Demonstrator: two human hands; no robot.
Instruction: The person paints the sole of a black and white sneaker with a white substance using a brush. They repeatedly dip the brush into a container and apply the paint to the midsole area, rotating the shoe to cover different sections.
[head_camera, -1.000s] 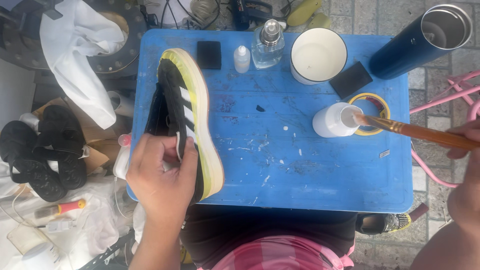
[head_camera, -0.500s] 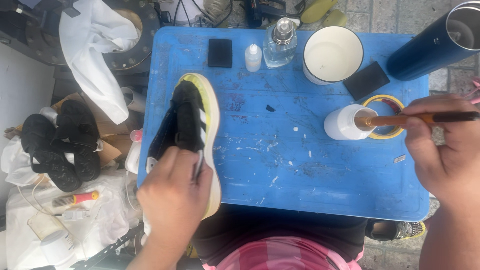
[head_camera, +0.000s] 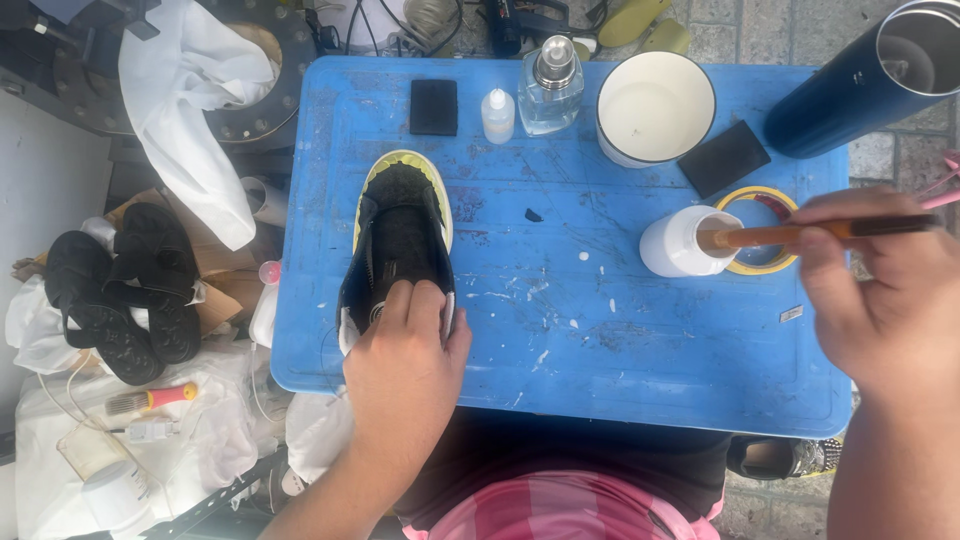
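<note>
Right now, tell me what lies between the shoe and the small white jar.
Head view: only bare blue table with white flecks and one small dark scrap between shoe and white jar.

**1 head cam, straight down over the table**

Just 1 view here, worn on the person's head, pointing almost straight down at the blue table (head_camera: 600, 360) from close range. Table fills most of the frame, forearms enter from the bottom edge, floor clutter shows at left.
</note>
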